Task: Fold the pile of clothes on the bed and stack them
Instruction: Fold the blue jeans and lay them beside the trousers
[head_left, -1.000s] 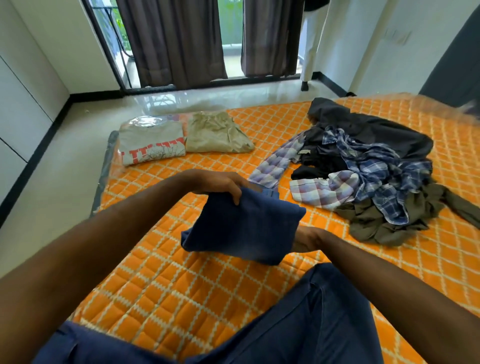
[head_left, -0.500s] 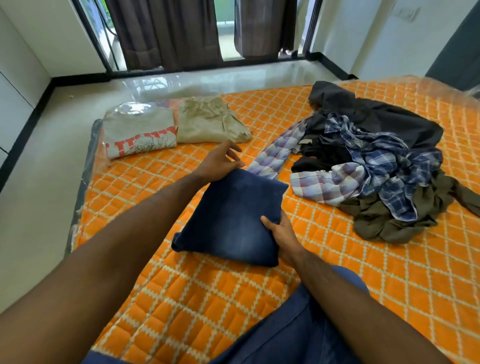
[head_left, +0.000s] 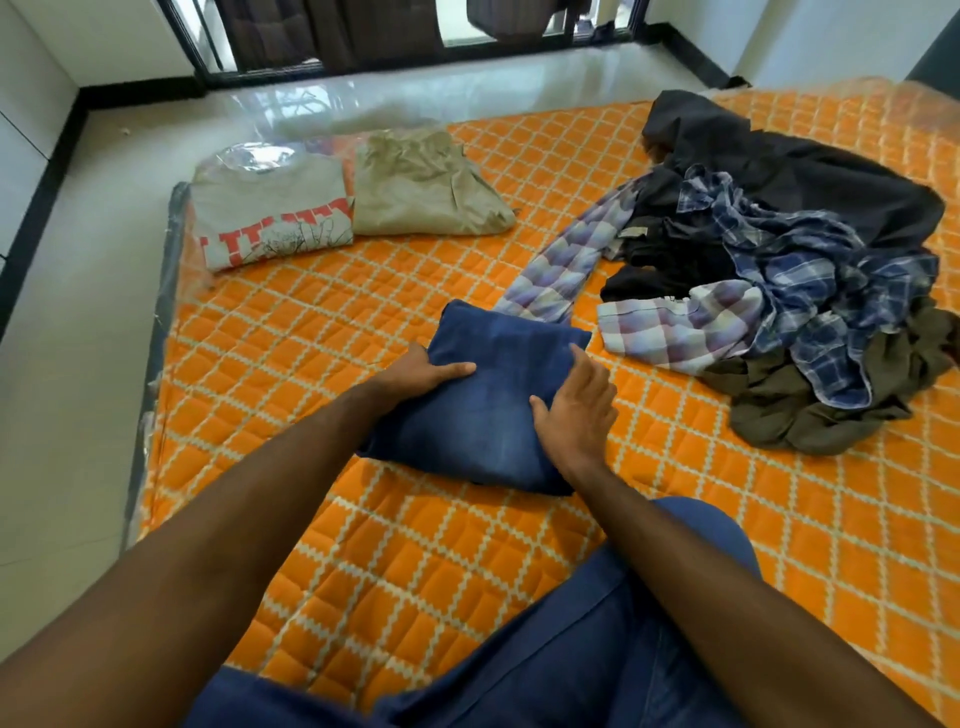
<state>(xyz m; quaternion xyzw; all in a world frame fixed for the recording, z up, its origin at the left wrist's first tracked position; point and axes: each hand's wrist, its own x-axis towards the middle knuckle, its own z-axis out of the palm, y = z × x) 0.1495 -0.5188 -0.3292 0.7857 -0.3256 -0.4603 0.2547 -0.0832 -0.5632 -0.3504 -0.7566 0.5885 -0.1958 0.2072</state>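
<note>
A folded pair of dark blue jeans (head_left: 491, 415) lies on the orange quilted bed (head_left: 322, 332) in front of me. My left hand (head_left: 418, 376) grips its left edge, thumb on top and fingers tucked under. My right hand (head_left: 576, 408) rests flat on its right side with straight fingers. To the right sits the unfolded pile (head_left: 779, 291): plaid shirts, a black garment and an olive one, with one plaid sleeve reaching to the jeans. At the far left corner lie a folded grey T-shirt with red print (head_left: 270, 218) and a folded khaki garment (head_left: 421, 192), side by side.
My knee in blue trousers (head_left: 649, 623) is on the bed at the near edge. The bed's left edge (head_left: 166, 291) drops to a pale tiled floor. Dark curtains and a glass door stand at the far wall.
The folded jeans were lowered onto the bed. My left hand slid from the far corner to the left edge, and my right hand moved up onto the right side. The view tilted down.
</note>
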